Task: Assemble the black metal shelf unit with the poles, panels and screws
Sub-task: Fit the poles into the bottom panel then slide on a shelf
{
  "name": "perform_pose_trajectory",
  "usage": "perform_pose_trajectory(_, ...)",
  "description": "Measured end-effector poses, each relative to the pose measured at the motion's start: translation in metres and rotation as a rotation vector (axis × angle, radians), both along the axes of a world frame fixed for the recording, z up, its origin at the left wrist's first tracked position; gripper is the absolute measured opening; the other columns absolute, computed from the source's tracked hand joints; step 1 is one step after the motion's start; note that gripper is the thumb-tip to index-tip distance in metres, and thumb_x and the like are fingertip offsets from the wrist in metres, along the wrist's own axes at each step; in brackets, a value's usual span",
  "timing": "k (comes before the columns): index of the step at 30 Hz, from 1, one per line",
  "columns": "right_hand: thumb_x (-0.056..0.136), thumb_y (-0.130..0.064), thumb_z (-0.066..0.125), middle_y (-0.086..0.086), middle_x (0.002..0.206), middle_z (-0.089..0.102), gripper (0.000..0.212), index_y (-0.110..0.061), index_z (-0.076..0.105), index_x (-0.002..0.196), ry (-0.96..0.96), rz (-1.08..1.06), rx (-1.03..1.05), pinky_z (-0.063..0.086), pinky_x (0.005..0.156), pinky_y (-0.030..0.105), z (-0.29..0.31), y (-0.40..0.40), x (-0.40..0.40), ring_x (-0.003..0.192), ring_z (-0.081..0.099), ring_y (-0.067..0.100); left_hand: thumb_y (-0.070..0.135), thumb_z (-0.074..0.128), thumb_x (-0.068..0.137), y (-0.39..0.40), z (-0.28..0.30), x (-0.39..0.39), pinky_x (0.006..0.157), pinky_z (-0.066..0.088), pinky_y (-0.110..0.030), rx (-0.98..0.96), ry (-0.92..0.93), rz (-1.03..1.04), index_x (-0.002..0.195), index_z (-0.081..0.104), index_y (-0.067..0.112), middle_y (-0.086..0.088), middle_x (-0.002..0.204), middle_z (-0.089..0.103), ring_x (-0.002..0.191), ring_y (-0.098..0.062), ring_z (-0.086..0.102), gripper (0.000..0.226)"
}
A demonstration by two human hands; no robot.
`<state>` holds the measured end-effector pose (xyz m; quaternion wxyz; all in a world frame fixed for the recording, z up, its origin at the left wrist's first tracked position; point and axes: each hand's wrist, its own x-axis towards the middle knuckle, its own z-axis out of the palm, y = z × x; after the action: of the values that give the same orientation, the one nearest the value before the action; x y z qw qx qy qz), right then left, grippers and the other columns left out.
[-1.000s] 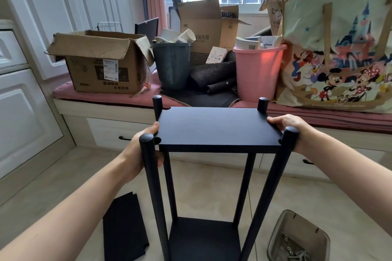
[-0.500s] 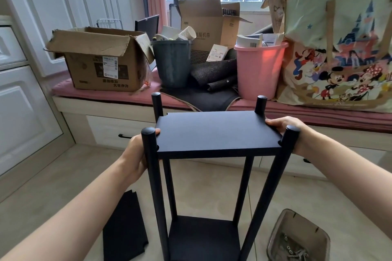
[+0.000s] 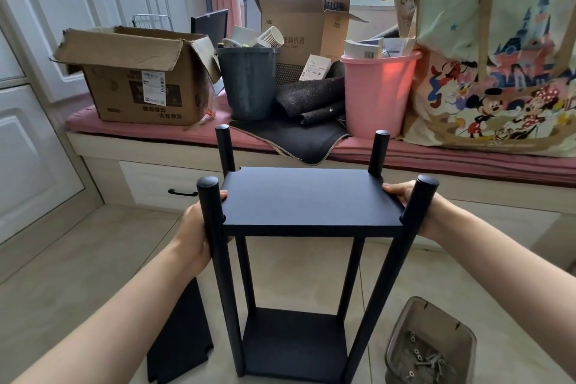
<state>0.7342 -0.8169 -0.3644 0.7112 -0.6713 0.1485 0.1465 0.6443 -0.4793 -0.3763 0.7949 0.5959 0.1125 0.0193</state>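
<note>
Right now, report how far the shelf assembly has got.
Done: four poles stand with a bottom panel between them. In hand: the left hand and right hand hold the upper panel by its ends, below the pole tops. Left: a spare panel lies on the floor, and screws sit in the tray; whether the upper panel is fastened cannot be seen.

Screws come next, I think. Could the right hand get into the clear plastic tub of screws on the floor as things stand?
Probably yes: the clear plastic screw tub lies open-topped below the right hand, nothing over it. That hand must first release the upper black panel.
</note>
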Motion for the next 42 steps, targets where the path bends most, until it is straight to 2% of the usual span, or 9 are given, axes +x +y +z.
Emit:
perform_pose_trajectory(3, 0.098, -0.022, 0.053, 0.007, 0.071, 0.069, 0.022, -0.003, 0.063, 0.093, -0.007, 0.012, 0.011, 0.048, 0.059, 0.033, -0.002, 0.0, -0.002, 0.053, 0.066, 0.018, 0.025, 0.049, 0.1, -0.001, -0.004, -0.002, 0.044, 0.041, -0.019, -0.016, 0.013, 0.014, 0.078, 0.055, 0.016, 0.005, 0.055, 0.055, 0.043, -0.007, 0.052, 0.024)
perform_pose_trajectory(8, 0.098, -0.01, 0.045, 0.007, 0.099, 0.07, 0.025, -0.012, 0.065, 0.114, -0.081, 0.133, 0.094, 0.058, 0.064, 0.032, -0.014, -0.004, -0.007, 0.076, 0.068, 0.021, 0.024, 0.051, 0.099, 0.0, -0.018, -0.006, 0.047, 0.046, -0.022, 0.009, 0.041, 0.006, 0.083, 0.059, 0.015, 0.005, 0.056, 0.062, 0.047, -0.007, 0.06, 0.02)
perform_pose_trajectory(11, 0.099, -0.008, 0.044, 0.004, 0.095, 0.072, 0.025, -0.016, 0.065, 0.109, -0.113, 0.141, 0.129, 0.058, 0.061, 0.03, -0.019, -0.001, -0.011, 0.077, 0.069, 0.02, 0.023, 0.052, 0.099, 0.001, -0.027, -0.006, 0.055, 0.045, -0.026, 0.016, 0.043, 0.026, 0.084, 0.061, 0.015, 0.005, 0.059, 0.064, 0.05, -0.008, 0.062, 0.02)
perform_pose_trajectory(14, 0.099, -0.012, 0.048, 0.008, 0.093, 0.07, 0.02, -0.009, 0.065, 0.109, -0.099, 0.126, 0.109, 0.057, 0.062, 0.031, -0.03, -0.001, -0.016, 0.073, 0.068, 0.021, 0.024, 0.054, 0.099, 0.002, -0.036, -0.005, 0.06, 0.044, -0.03, 0.02, 0.037, 0.033, 0.086, 0.062, 0.014, 0.003, 0.064, 0.066, 0.055, -0.009, 0.064, 0.018)
perform_pose_trajectory(19, 0.096, -0.018, 0.055, 0.013, 0.091, 0.067, 0.023, 0.001, 0.061, 0.108, -0.02, 0.028, 0.085, 0.055, 0.054, 0.029, -0.046, 0.001, -0.021, 0.065, 0.068, 0.021, 0.025, 0.055, 0.099, 0.005, -0.048, -0.002, 0.069, 0.049, -0.031, 0.021, 0.046, 0.028, 0.099, 0.065, 0.012, -0.003, 0.084, 0.069, 0.078, -0.019, 0.066, 0.017)
perform_pose_trajectory(24, 0.097, -0.02, 0.057, 0.013, 0.094, 0.066, 0.025, 0.001, 0.061, 0.108, -0.008, -0.024, 0.039, 0.054, 0.053, 0.03, -0.06, 0.004, -0.024, 0.072, 0.066, 0.023, 0.028, 0.056, 0.099, 0.01, -0.062, 0.001, 0.074, 0.051, -0.032, 0.028, 0.072, 0.022, 0.109, 0.066, 0.009, -0.005, 0.091, 0.073, 0.087, -0.021, 0.069, 0.024)
perform_pose_trajectory(29, 0.098, -0.022, 0.057, 0.016, 0.104, 0.065, 0.03, 0.003, 0.061, 0.115, -0.044, -0.045, -0.005, 0.051, 0.062, 0.034, -0.069, 0.005, -0.024, 0.08, 0.065, 0.025, 0.026, 0.056, 0.099, 0.008, -0.073, 0.004, 0.073, 0.05, -0.031, 0.007, 0.104, 0.048, 0.105, 0.066, 0.01, -0.003, 0.087, 0.073, 0.084, -0.02, 0.068, 0.02)
perform_pose_trajectory(34, 0.099, -0.023, 0.056, 0.01, 0.091, 0.067, 0.021, -0.003, 0.063, 0.099, -0.008, -0.032, -0.013, 0.051, 0.054, 0.03, -0.075, 0.007, -0.024, 0.072, 0.066, 0.021, 0.027, 0.057, 0.098, 0.008, -0.087, 0.004, 0.069, 0.051, -0.028, -0.003, 0.142, 0.036, 0.111, 0.066, 0.008, -0.002, 0.091, 0.074, 0.083, -0.017, 0.07, 0.024)
perform_pose_trajectory(42, 0.099, -0.022, 0.055, 0.013, 0.095, 0.068, 0.021, -0.002, 0.064, 0.099, 0.029, -0.031, 0.014, 0.052, 0.06, 0.034, -0.091, 0.006, -0.024, 0.074, 0.068, 0.023, 0.024, 0.059, 0.097, 0.008, -0.106, 0.005, 0.071, 0.051, -0.03, -0.052, 0.204, 0.06, 0.114, 0.066, 0.006, -0.007, 0.101, 0.072, 0.085, -0.019, 0.07, 0.026)
